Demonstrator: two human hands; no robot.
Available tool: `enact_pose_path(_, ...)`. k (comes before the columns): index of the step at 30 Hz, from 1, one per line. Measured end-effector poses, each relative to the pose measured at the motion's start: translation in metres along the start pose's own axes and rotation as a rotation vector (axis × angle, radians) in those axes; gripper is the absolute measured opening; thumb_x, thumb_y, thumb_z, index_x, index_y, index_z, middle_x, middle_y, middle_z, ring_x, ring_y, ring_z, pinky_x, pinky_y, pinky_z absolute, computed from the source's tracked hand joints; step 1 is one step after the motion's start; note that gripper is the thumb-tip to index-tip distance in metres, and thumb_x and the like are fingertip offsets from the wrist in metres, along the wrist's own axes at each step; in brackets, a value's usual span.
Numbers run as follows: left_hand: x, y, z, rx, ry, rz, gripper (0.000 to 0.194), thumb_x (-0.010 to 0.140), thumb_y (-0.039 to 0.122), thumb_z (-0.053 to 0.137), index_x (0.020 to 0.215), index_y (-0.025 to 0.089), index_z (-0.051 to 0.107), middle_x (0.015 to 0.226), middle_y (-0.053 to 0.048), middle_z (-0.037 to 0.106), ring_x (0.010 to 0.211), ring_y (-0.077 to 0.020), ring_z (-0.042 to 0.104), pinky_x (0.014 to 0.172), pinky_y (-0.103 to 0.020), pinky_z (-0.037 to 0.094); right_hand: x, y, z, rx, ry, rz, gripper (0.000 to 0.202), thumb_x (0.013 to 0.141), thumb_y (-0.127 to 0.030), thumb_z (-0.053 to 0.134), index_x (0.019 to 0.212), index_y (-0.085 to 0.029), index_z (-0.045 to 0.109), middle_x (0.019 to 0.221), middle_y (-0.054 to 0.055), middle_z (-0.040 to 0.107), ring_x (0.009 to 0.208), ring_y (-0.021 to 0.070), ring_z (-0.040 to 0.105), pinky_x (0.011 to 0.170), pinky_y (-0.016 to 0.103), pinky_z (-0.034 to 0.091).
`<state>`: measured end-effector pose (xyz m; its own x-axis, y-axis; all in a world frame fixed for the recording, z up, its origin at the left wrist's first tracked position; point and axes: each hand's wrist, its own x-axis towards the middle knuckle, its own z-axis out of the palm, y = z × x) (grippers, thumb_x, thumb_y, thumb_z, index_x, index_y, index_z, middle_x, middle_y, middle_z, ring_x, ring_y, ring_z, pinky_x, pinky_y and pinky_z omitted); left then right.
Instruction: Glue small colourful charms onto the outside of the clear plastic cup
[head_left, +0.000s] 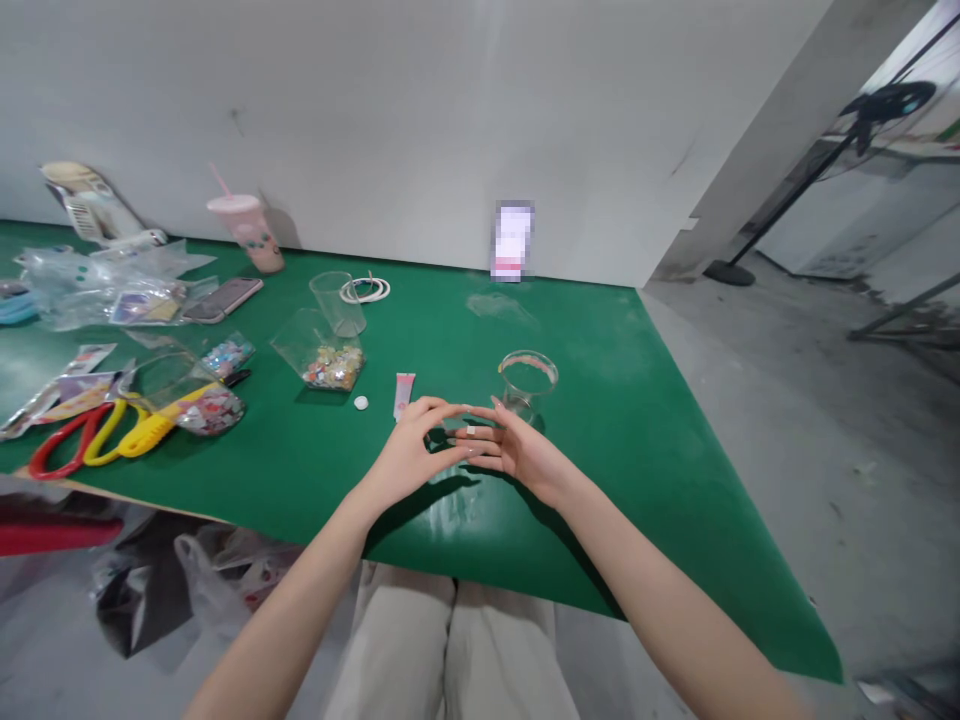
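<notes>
My left hand [420,438] and my right hand [525,450] meet above the front middle of the green table [622,480]. The left fingers curve with the thumb apart from the index finger, and its fingertips reach the right fingers. On the right hand the fingers stretch toward the left. A small whitish square [471,430] shows on or against a right finger; its kind is unclear. Just beyond the right hand stands a clear plastic cup [529,376] with pinkish pieces along its rim. A small pink-and-white tube [403,390] lies beyond the left hand, near a white cap [361,403].
Left of my hands are a clear cup of mixed beads [334,368], another clear cup [341,305] and a coiled white cable [367,290]. Farther left lie scissors [67,440], a phone [223,299], plastic bags [97,285] and a pink tumbler [251,235]. A lit screen [513,240] leans on the wall.
</notes>
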<state>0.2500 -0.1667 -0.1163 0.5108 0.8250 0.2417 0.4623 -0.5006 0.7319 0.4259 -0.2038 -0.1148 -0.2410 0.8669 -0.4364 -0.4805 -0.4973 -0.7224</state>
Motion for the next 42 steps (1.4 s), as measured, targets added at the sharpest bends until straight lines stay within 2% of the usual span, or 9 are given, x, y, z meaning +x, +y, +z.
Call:
enact_pose_path(4,0.001,-0.007,0.001,0.053,0.017,0.064,0.038,0.074,0.036,0.069,0.108,0.021,0.064,0.103,-0.006,0.057,0.100,-0.0196,0.055,0.090,-0.035,0.046,-0.001,0.000,0.000,-0.009,-0.018,0.005,0.041,0.095,-0.044,0.036,0.118,-0.015,0.053,0.094,0.010,0.071,0.073,0.0126,0.069,0.079,0.028,0.055)
enact_pose_path(8,0.001,-0.013,0.004,0.067,0.021,0.118,0.030,0.078,0.033,0.065,0.106,0.022,0.066,0.106,-0.006,0.059,0.103,-0.0204,0.055,0.094,-0.038,0.044,-0.002,0.000,0.001,-0.015,-0.053,0.004,0.042,0.095,-0.045,0.034,0.117,-0.015,0.054,0.092,0.008,0.071,0.076,0.0129,0.068,0.076,0.026,0.054)
enact_pose_path(12,0.000,-0.016,0.007,0.072,0.030,0.149,0.021,0.081,0.029,0.061,0.099,0.021,0.068,0.108,-0.007,0.062,0.103,-0.0203,0.056,0.093,-0.038,0.045,-0.003,0.000,0.001,-0.016,-0.079,-0.003,0.045,0.095,-0.048,0.031,0.119,-0.016,0.053,0.094,0.008,0.070,0.081,0.0137,0.068,0.077,0.027,0.053)
enact_pose_path(18,-0.001,-0.017,0.009,0.092,0.049,0.185,0.020,0.081,0.026,0.061,0.099,0.021,0.068,0.106,-0.007,0.063,0.102,-0.0197,0.058,0.092,-0.038,0.046,-0.006,-0.001,0.000,-0.019,-0.077,-0.009,0.047,0.094,-0.050,0.032,0.118,-0.015,0.053,0.095,0.008,0.069,0.082,0.0142,0.067,0.080,0.029,0.052)
enact_pose_path(26,-0.001,-0.013,0.009,0.017,0.056,0.159,0.019,0.082,0.028,0.058,0.097,0.021,0.069,0.104,-0.006,0.063,0.099,-0.0187,0.058,0.087,-0.035,0.050,-0.008,-0.002,0.002,0.004,-0.103,-0.007,0.048,0.095,-0.049,0.028,0.117,-0.014,0.053,0.095,0.009,0.069,0.083,0.0151,0.067,0.084,0.032,0.051)
enact_pose_path(36,0.000,-0.009,0.008,-0.024,0.043,0.097,0.015,0.080,0.027,0.060,0.090,0.021,0.069,0.101,-0.005,0.063,0.097,-0.0183,0.058,0.087,-0.035,0.048,-0.012,-0.006,0.008,0.029,-0.071,0.007,0.051,0.096,-0.047,0.025,0.120,-0.009,0.051,0.089,0.010,0.069,0.079,0.0153,0.068,0.086,0.033,0.051)
enact_pose_path(42,0.001,-0.007,0.007,-0.084,0.048,0.051,0.014,0.079,0.027,0.060,0.086,0.020,0.070,0.097,-0.005,0.064,0.095,-0.0176,0.059,0.086,-0.034,0.048,-0.012,-0.005,0.009,0.016,-0.090,0.009,0.051,0.097,-0.045,0.023,0.120,-0.009,0.050,0.091,0.011,0.070,0.079,0.0148,0.068,0.080,0.029,0.052)
